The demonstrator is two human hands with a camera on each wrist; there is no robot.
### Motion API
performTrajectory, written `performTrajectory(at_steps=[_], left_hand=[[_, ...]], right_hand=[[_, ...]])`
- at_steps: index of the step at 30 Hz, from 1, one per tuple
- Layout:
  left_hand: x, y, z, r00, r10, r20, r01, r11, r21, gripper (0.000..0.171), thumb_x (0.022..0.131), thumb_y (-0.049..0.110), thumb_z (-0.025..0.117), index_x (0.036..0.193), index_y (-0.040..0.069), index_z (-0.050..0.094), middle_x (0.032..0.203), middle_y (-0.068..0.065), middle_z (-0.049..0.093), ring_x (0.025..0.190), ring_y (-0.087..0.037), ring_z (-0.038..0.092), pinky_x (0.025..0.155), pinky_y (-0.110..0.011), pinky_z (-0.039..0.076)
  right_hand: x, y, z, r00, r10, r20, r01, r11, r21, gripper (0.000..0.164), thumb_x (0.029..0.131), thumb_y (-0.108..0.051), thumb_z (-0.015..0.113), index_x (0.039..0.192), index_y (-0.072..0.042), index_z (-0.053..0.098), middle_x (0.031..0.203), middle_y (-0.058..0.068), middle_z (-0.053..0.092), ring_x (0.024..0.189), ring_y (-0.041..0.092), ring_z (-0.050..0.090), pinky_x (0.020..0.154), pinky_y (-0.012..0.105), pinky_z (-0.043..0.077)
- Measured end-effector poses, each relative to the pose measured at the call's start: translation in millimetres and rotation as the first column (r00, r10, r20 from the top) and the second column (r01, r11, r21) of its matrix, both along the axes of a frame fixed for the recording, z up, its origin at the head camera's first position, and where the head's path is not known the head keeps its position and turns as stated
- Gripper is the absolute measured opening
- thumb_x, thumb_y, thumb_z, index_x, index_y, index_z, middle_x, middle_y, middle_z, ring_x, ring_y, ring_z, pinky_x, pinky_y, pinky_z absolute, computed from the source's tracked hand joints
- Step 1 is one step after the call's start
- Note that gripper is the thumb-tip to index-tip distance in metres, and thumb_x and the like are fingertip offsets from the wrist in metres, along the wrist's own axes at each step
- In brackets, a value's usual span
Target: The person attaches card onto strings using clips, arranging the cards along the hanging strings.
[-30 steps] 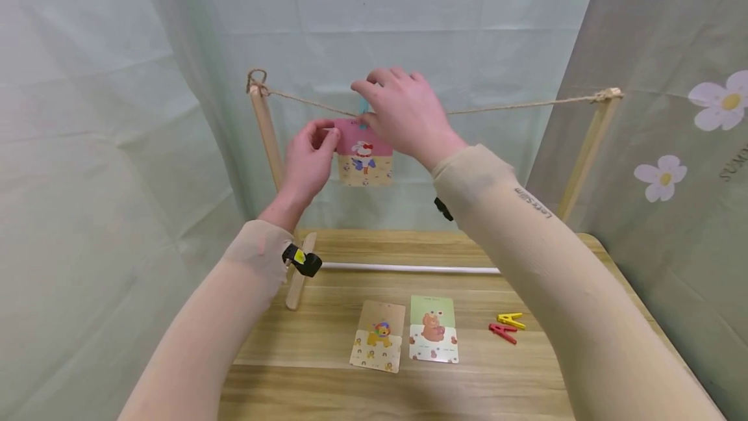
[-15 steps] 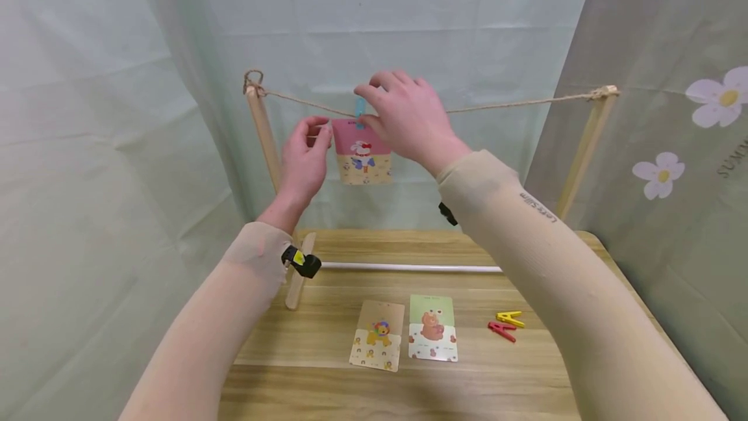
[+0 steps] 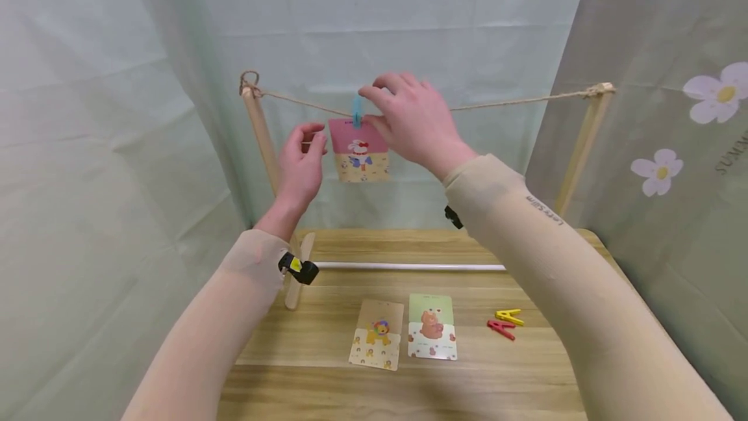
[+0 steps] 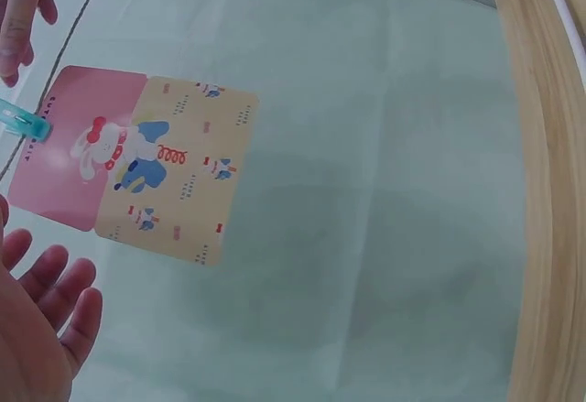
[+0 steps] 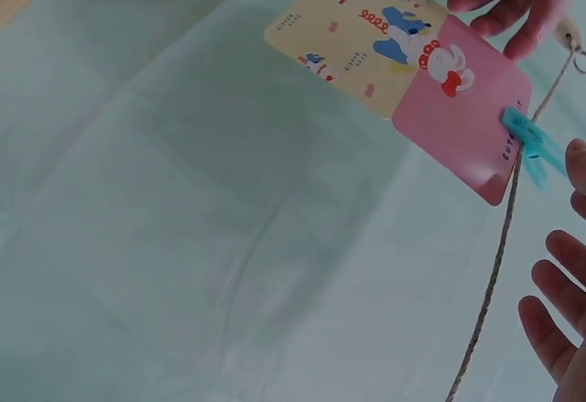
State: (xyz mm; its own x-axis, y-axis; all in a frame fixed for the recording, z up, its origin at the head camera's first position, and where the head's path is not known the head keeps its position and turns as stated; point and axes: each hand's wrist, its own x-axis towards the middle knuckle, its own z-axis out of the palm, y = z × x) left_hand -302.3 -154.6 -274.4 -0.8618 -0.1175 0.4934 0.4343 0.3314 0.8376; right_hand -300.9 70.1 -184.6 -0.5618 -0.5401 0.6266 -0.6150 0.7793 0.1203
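Observation:
A pink-and-cream card with a white rabbit hangs from the twine, held at its top edge by a light blue clothespin. My left hand is just left of the card, apart from it, fingers loosely bent with nothing in them. Right of the clothespin is my right hand, its thumb and forefinger spread. The left wrist view shows a gap between those fingers and the clothespin. In the right wrist view, the right hand is partly cut off by the frame edge.
A lion card and a bear card lie on the wooden table. Yellow and red clothespins lie to their right. Wooden posts carry the twine, and a white rod runs low between them.
My left hand has let go of the card's left edge and moved slightly left. The right hand has drawn away rightward from the clothespin, leaving it on the twine and card.

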Motion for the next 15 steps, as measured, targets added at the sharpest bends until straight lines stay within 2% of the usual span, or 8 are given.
performTrajectory(at_steps=[8, 15], left_hand=[[5.2, -3.7, -7.9, 0.999, 0.016, -0.034, -0.015, 1.000, 0.027, 0.037, 0.114, 0.031, 0.051, 0.139, 0.006, 0.062, 0.121, -0.013, 0.064, 0.106, -0.022, 0.062, 0.086, -0.031, 0.048], [7.6, -3.4, -10.1, 0.998, 0.028, -0.055, -0.030, 0.999, -0.023, 0.039, 0.114, 0.033, 0.050, 0.139, 0.005, 0.063, 0.121, -0.011, 0.066, 0.105, -0.022, 0.062, 0.084, -0.032, 0.048]], right_hand=[[5.4, 4.1, -10.2, 0.996, 0.074, -0.047, -0.076, 0.996, -0.039, 0.039, 0.105, -0.032, 0.072, 0.139, -0.015, 0.071, 0.134, 0.009, 0.067, 0.125, 0.031, 0.060, 0.102, 0.047, 0.055], [7.6, 8.0, -22.1, 0.987, 0.138, -0.080, -0.142, 0.989, -0.049, 0.035, 0.103, -0.027, 0.074, 0.136, -0.014, 0.073, 0.131, 0.010, 0.068, 0.125, 0.030, 0.061, 0.102, 0.045, 0.055]])
